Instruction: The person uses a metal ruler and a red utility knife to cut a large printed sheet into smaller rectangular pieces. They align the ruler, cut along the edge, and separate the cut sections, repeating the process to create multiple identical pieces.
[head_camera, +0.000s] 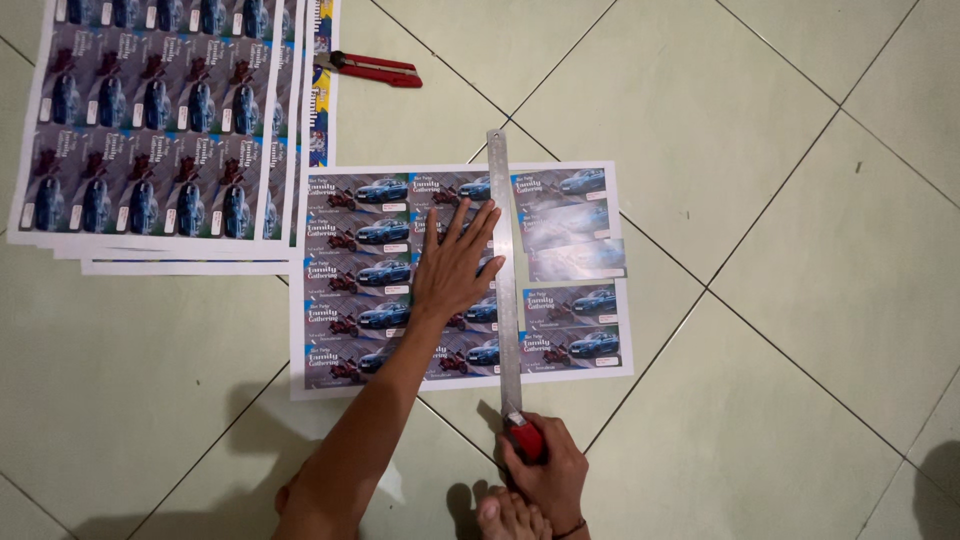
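Observation:
A printed sheet of repeated car cards lies on the tiled floor. A long steel ruler runs down the sheet between two columns of cards. My left hand lies flat with fingers spread on the sheet, pressing against the ruler's left side. My right hand grips a red utility knife at the ruler's near end, just below the sheet's bottom edge. The right part of the sheet lies to the ruler's right, with two of its upper cards slightly askew.
A stack of similar printed sheets lies at the upper left. Red-handled pliers or cutters rest on the floor above the sheet. My toes show at the bottom edge. Pale green floor tiles stretch to the right.

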